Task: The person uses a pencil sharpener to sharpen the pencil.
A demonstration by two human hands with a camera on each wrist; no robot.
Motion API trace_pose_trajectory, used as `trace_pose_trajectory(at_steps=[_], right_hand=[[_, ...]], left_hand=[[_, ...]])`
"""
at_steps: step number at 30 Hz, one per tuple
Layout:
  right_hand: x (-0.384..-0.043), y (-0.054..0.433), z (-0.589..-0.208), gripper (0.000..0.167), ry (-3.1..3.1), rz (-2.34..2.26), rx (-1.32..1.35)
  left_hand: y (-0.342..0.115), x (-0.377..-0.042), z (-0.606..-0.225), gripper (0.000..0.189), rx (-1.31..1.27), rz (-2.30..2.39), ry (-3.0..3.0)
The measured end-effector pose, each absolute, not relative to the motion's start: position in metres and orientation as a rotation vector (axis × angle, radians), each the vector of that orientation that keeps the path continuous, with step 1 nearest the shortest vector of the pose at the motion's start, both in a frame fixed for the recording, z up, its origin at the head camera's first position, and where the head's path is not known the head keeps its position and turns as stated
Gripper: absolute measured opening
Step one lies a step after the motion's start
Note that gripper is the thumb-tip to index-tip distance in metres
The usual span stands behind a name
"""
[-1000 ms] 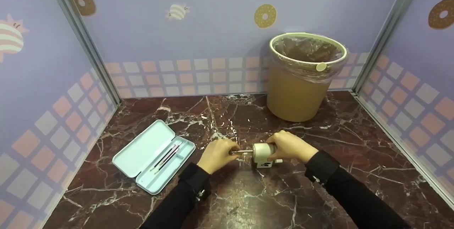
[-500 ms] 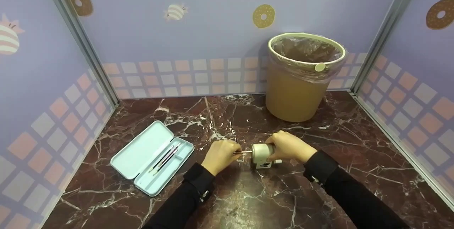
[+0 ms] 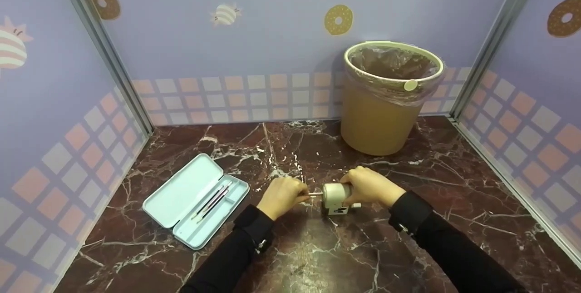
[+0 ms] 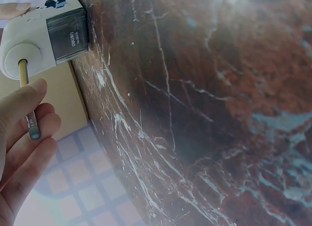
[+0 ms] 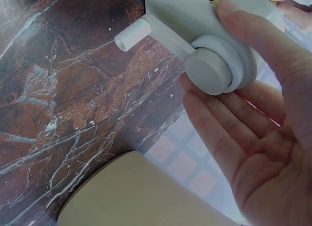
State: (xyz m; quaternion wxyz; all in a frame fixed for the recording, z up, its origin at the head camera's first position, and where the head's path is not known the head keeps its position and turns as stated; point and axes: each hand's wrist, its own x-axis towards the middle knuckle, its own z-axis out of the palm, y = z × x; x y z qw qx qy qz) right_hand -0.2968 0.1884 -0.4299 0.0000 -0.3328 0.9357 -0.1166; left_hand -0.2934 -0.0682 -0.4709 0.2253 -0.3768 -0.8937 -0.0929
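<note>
My left hand (image 3: 282, 196) pinches the pencil (image 4: 23, 73), its far end inside the sharpener (image 3: 334, 195) my right hand (image 3: 370, 186) grips; lilac walls (image 3: 277, 47) flank the marbled tabletop (image 3: 336, 256).

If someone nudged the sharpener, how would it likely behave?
The sharpener looks boxy and hard-shelled, so it probably wouldn't squash. Its crank juts out and could turn or catch. With the pencil in its front, a sideways nudge might strain that slim shaft.
</note>
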Motion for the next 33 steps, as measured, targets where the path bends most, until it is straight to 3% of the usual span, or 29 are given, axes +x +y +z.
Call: trace_pose_trajectory(at_steps=[33], right_hand=[[-0.2969,0.1878,-0.4311,0.022,2.935,-0.373,-1.090]], left_hand=[[-0.0779,-0.2968,-0.4645,0.007,-1.116,-0.408,-2.572]])
